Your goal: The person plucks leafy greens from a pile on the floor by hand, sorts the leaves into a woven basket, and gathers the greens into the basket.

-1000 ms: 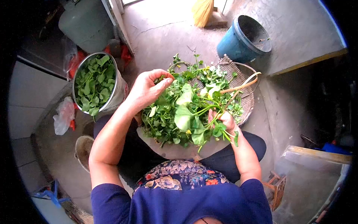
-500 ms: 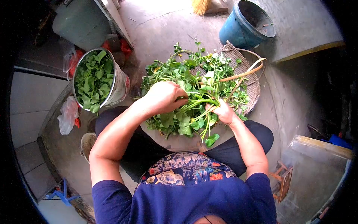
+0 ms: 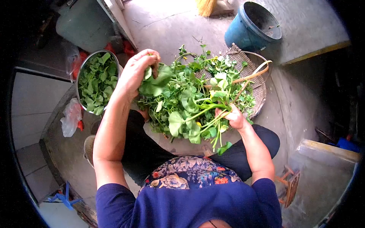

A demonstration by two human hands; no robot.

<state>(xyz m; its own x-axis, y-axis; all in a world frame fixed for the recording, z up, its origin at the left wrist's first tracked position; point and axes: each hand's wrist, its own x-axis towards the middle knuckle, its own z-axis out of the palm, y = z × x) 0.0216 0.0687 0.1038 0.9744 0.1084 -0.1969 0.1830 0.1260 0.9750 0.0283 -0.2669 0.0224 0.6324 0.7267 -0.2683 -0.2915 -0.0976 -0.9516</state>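
Observation:
My left hand (image 3: 140, 71) is raised over the left side of the pile, its fingers closed on plucked green leaves (image 3: 156, 81) that blur a little. My right hand (image 3: 233, 116) grips a bunch of leafy stems (image 3: 208, 110) near their lower ends, with leaves fanning out to the left. Beneath both hands, a heap of leafy greens (image 3: 190, 74) covers most of a flat woven basket (image 3: 260, 86) with a curved handle (image 3: 249, 78). To the left of my left forearm stands a metal bucket (image 3: 77, 89) full of loose green leaves (image 3: 98, 81).
A blue bucket (image 3: 243, 32) stands beyond the basket at the right, near a straw broom (image 3: 205, 7). Plastic bags (image 3: 72, 118) lie beside the leaf bucket. A small wooden stool (image 3: 291, 188) is at the lower right, by a raised slab (image 3: 319, 182).
My left hand has moved up and left, away from the bunch, with leaves in its fingers. My right hand keeps its hold, and the bunch has spread slightly lower.

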